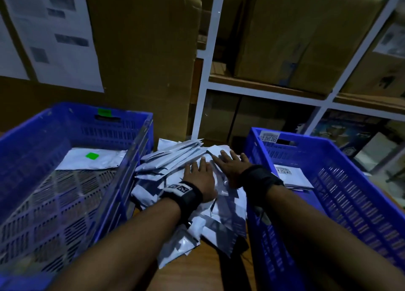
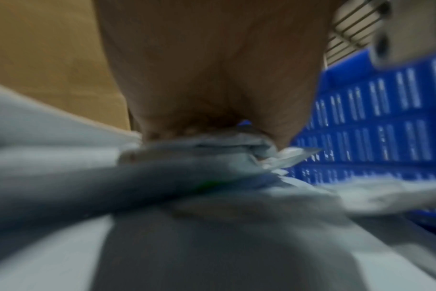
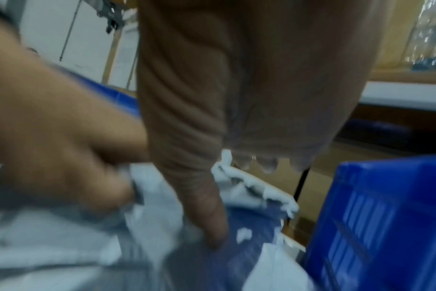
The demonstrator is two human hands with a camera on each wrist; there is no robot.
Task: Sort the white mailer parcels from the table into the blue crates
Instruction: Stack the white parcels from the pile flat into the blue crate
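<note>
Clearly, you had both hands down on the heap of white mailer parcels [image 1: 188, 181] that lay on the wooden table [image 1: 197, 271], wedged in the gap between the two blue crates. Your left hand [image 1: 200, 176] lay flat with its fingers spread and straight on top of the pile, pinching nothing; I judge it was there to pin the slippery bags down or feel for one to take. Your right hand [image 1: 230, 168] was just beside it, also palm down with fingers [image 1: 224, 153] extended over the far parcels, and the right wrist view, though blurred, showed the thumb [image 3: 212, 206] pointing down onto the plastic and no parcel closed in the hand. The left wrist view was too smeared to add more than the palm [image 2: 212, 78] resting against crumpled mailers. The left crate [image 1: 122, 159] held one white mailer with a green sticker [image 1: 92, 156] at its far end, and the right crate [image 1: 258, 181] held a few labelled parcels [image 1: 289, 174] near its far wall, so the sort had only begun and most of the parcels were still on the table. With a crate close on each side, each hand could probably have dropped a parcel in with a short sideways reach. The overlapping bags would likely slide, so one needed separating first.
</note>
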